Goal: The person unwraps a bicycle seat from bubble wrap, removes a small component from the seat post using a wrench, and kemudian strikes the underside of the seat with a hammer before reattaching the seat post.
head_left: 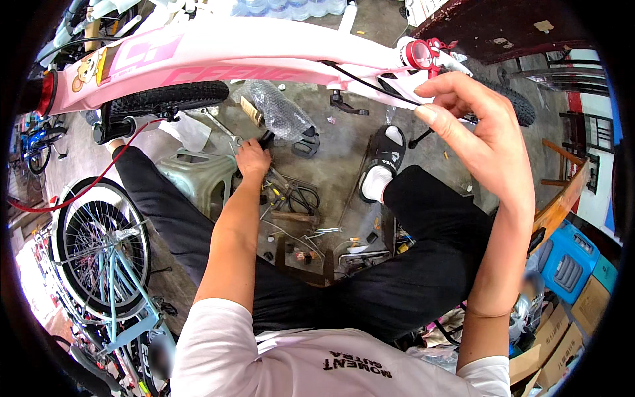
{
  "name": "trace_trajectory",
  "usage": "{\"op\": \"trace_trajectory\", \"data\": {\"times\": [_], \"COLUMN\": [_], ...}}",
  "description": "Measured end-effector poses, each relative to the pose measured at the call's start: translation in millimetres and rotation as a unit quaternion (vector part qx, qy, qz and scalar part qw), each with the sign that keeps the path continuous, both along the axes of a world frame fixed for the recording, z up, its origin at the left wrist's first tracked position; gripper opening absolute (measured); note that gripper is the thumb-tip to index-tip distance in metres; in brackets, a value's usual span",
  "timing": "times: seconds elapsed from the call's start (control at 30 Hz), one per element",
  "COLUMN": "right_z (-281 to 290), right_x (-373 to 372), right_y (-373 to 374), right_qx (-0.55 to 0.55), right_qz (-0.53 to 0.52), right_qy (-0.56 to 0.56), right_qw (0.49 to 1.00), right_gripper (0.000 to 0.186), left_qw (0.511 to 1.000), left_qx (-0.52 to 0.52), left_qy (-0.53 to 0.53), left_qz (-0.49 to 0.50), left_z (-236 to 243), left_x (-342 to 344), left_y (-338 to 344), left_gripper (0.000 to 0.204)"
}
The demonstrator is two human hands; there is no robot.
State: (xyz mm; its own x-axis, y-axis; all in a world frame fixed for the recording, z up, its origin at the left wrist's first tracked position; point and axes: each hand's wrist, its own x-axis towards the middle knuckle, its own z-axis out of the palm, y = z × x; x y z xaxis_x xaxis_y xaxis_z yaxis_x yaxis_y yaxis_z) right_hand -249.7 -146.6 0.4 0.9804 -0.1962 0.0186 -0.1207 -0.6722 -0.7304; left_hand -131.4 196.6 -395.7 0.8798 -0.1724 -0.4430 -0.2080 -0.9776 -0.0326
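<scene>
A pink bicycle frame (264, 49) stretches across the top of the view, with a red ring at each end. From its underside comes a black cable (370, 85); my right hand (486, 129), at the frame's right end, pinches the cable's end between thumb and forefinger. Low over the floor, my left hand (253, 159) has its fingers curled down beside a black object (266, 139). What those fingers grip is mostly hidden. A metal wrench (223, 127) lies just left of them, and a bubble-wrapped bundle (281, 109) lies just beyond.
A pale green plastic stool (198, 175) stands by my left leg. Pliers (278, 195), a hammer (294, 217) and small parts litter the floor between my legs. A light blue bicycle (112, 264) is at left; a blue plastic box (565, 258) and cardboard boxes (555, 344) are at right.
</scene>
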Motion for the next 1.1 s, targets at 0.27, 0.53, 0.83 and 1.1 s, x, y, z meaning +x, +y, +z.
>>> {"op": "trace_trajectory", "data": {"times": [0.27, 0.53, 0.83, 1.1], "right_z": [5.2, -5.8, -7.4, -9.1], "right_x": [3.2, 11.5, 20.5, 25.3], "right_y": [7.2, 3.0, 9.9, 29.1], "right_qx": [-0.023, -0.039, -0.058, 0.112], "right_qz": [0.024, 0.02, 0.032, 0.094], "right_qy": [0.033, -0.008, -0.023, 0.034], "right_qw": [0.999, 0.999, 0.998, 0.989], "right_gripper": [0.026, 0.035, 0.033, 0.081], "left_qw": [0.992, 0.984, 0.956, 0.945], "left_qx": [-0.051, -0.142, -0.278, -0.325], "left_qy": [0.11, 0.11, 0.069, -0.028], "left_qz": [0.017, 0.002, 0.06, -0.037], "left_z": [-1.1, 50.6, 148.1, 239.3], "left_x": [15.5, 11.8, -121.0, -140.8], "left_y": [6.3, -4.3, 10.0, -0.2], "left_gripper": [0.048, 0.047, 0.044, 0.035]}}
